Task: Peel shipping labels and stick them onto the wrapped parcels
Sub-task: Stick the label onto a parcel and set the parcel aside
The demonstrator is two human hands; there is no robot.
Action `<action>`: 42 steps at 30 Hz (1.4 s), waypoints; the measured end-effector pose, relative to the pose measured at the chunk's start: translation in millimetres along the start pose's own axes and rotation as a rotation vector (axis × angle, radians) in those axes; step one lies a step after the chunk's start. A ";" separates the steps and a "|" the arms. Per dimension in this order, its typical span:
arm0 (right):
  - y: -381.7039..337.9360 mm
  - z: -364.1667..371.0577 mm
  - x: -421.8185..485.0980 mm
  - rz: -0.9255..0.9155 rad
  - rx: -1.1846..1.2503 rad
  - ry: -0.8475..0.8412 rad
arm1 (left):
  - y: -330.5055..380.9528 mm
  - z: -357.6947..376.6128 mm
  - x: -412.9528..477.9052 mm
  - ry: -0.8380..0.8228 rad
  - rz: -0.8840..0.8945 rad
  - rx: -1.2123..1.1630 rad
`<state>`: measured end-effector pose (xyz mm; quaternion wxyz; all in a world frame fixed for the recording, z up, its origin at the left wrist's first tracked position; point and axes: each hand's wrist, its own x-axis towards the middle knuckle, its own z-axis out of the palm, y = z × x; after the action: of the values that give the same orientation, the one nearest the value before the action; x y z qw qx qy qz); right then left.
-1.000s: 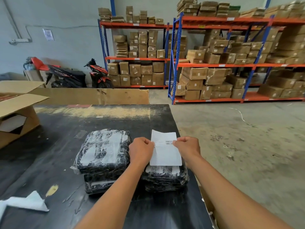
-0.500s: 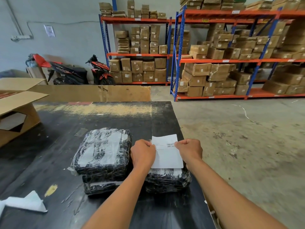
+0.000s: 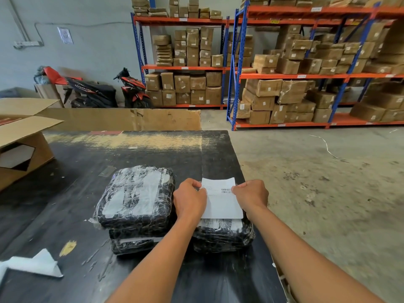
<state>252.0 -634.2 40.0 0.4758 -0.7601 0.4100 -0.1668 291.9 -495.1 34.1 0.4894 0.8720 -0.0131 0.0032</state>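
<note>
Pinches label (image 3: 221, 202) by both side edges, near the top: left hand (image 3: 189, 200) on the left edge, right hand (image 3: 251, 195) on the right, fingers of both curled onto the paper. Holds it barcode up, over the parcel (image 3: 223, 238), lower edge close above the wrap; cannot tell whether touching. Under it, on the table (image 3: 153, 154) near the right edge, that black-wrapped parcel, just beside a stack (image 3: 135, 197) of more wrapped ones to the left. Farther left, an open box (image 3: 24, 147); near the front left corner, a white scrap (image 3: 36, 263). Beyond the table, racks (image 3: 238, 68) full of cartons and a scooter (image 3: 133, 90) by the wall.
</note>
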 end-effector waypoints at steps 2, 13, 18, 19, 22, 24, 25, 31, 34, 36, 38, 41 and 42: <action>-1.7 0.7 1.0 0.011 -0.012 0.002 | -0.2 0.0 1.0 -0.006 0.005 -0.002; -6.0 -3.9 0.2 -0.005 -0.052 -0.013 | 2.2 -1.6 2.7 -0.045 -0.026 0.050; -1.9 -0.8 1.4 -0.062 -0.091 -0.018 | 2.1 -3.7 6.9 -0.105 0.009 0.105; -0.8 -0.3 2.6 -0.064 -0.088 -0.023 | 2.3 -4.1 8.6 -0.126 0.016 0.113; 0.4 -0.5 6.3 -0.069 -0.076 -0.051 | 2.8 -5.6 11.7 -0.177 0.013 0.128; -0.7 -1.5 7.3 -0.074 -0.082 -0.070 | 2.2 -6.1 13.5 -0.198 0.012 0.124; -1.0 -1.6 7.5 -0.080 -0.091 -0.078 | 2.2 -6.5 14.7 -0.208 0.017 0.123; -0.8 -3.2 4.1 -0.195 -0.208 -0.174 | 6.6 -9.1 21.8 -0.357 0.060 0.211; -4.8 -4.3 3.4 -0.229 -0.280 -0.283 | 12.3 -10.7 21.6 -0.439 0.054 0.251; -8.2 -5.1 5.3 -0.244 -0.304 -0.347 | 14.7 -11.5 22.3 -0.487 0.038 0.249; -10.1 -6.5 7.9 -0.251 -0.314 -0.403 | 16.9 -13.1 22.3 -0.532 -0.001 0.216; -11.9 -7.3 9.0 -0.268 -0.369 -0.445 | 20.3 -14.9 23.1 -0.597 -0.053 0.203; -12.6 -6.5 8.8 -0.280 -0.406 -0.448 | 21.1 -14.5 24.1 -0.610 -0.064 0.217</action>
<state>258.9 -642.2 52.8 0.3657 -0.9060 0.2117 0.0258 315.5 -494.2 60.1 0.3669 0.8798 -0.1310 -0.2723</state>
